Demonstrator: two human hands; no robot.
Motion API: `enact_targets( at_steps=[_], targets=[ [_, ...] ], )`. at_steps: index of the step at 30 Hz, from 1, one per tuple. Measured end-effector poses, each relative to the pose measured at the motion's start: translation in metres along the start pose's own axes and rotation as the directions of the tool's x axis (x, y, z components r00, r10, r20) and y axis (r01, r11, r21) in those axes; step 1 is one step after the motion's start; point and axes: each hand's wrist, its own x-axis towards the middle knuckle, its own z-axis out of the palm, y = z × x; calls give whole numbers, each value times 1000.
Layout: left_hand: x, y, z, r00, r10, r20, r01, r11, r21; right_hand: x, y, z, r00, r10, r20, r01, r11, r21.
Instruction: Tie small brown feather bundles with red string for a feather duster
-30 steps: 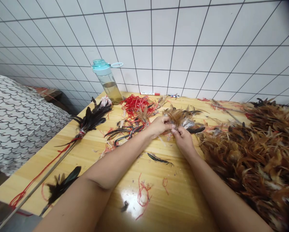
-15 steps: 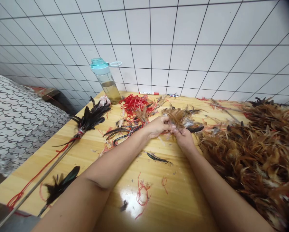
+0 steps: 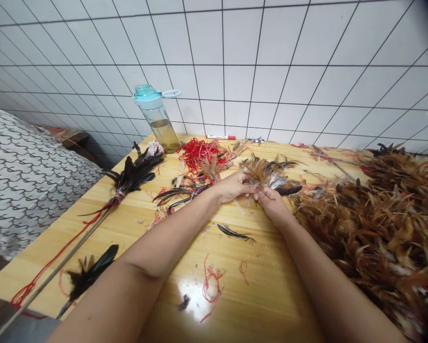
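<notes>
My left hand [image 3: 234,187] and my right hand [image 3: 272,204] meet over the middle of the wooden table, fingertips almost touching. Both are closed in a pinch on a small bunch of brown feathers [image 3: 256,172], whose tips fan out upward beyond my fingers. Just behind them lie more loose feathers, with a dark one [image 3: 289,189] near my right hand. Left of my left hand are curved black feathers [image 3: 178,193]. A single dark feather [image 3: 233,233] rests on the tabletop nearer to me. The quill ends are hidden by my fingers.
A large heap of brown feathers [image 3: 382,224] covers the right side. At the left lies a stick [image 3: 78,247] with black feathers [image 3: 133,171] tied on by red string. Behind stand a water bottle [image 3: 162,126], tangled red string [image 3: 199,153] and a marker [image 3: 219,137] by the tiled wall.
My fingers have shifted slightly on the brown feather bunch, my right hand moving a little to the left. Everything else stays in place.
</notes>
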Motion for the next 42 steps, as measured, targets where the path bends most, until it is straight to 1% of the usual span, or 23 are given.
enact_targets(
  at_steps=[3, 6, 9, 11, 15, 20, 22, 26, 28, 32, 34, 36, 39, 42],
  targets=[
    [2, -3, 0, 999, -12, -44, 10, 998, -55, -1, -7, 1, 1000, -1, 0, 1, 999, 38],
    [4, -5, -1, 994, -27, -109, 7, 983, -182, -2, -13, 2, 999, 3, -38, -1, 998, 69],
    [5, -4, -3, 984, -53, -169, -2, 950, -313, -2, -16, 3, 997, 14, -79, -6, 995, 100],
    [4, -2, -5, 983, -70, -172, 0, 927, -375, -2, -16, 3, 995, 23, -94, -10, 991, 132],
    [3, 2, -5, 989, -86, -124, 21, 892, -451, -2, -16, 3, 994, 31, -107, -16, 991, 135],
    [1, 3, -5, 986, -90, -143, -2, 841, -541, -5, -19, 2, 994, 13, -106, 1, 992, 128],
    [1, 3, -5, 987, -89, -136, 0, 837, -547, -5, -20, 2, 996, 4, -88, 7, 991, 131],
    [0, 3, -2, 992, -108, -63, 65, 872, -485, -4, -18, 2, 997, 2, -72, 7, 991, 133],
    [-1, 4, -1, 992, -114, -44, 81, 884, -461, -3, -16, 3, 997, -5, -74, 15, 991, 130],
    [0, 4, -5, 993, -78, -84, 31, 889, -458, -3, -14, 4, 998, -11, -67, 19, 993, 114],
    [1, 3, -9, 991, -59, -117, -2, 887, -461, -4, -14, 4, 996, 15, -86, -3, 991, 134],
    [1, 3, -12, 990, -53, -131, -11, 895, -446, -3, -14, 5, 993, 45, -114, -26, 987, 157],
    [1, 2, -14, 992, -50, -116, 0, 917, -399, -2, -12, 5, 984, 56, -171, -27, 985, 171],
    [1, 1, -13, 994, -51, -97, 12, 928, -372, -1, -9, 5, 977, 47, -209, -15, 988, 151]
  ],
)
